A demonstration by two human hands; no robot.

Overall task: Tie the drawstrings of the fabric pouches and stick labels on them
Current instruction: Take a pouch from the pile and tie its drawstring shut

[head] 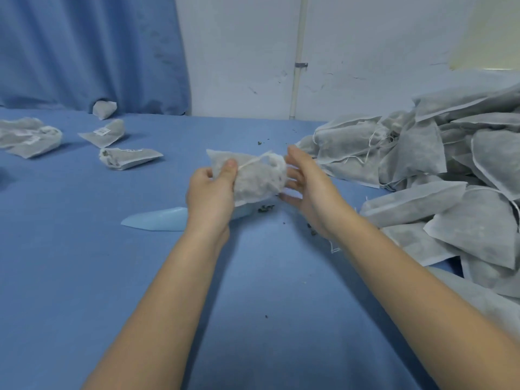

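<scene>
A grey fabric pouch [254, 178] filled with dark bits is held above the blue table, a little beyond its middle. My left hand [212, 192] grips the pouch's left side, thumb on the front. A white drawstring [254, 161] runs across the pouch's gathered top. My right hand [306, 184] is at the pouch's right end with its fingers spread; the fingertips lie behind the fabric, so their hold is hidden.
A big heap of untied pouches [439, 170] fills the right side. Several labelled pouches [129, 160] lie at the far left. A pale blue sheet [157, 220] lies under my left wrist. Dark crumbs [266, 208] dot the blue table cloth [84, 263].
</scene>
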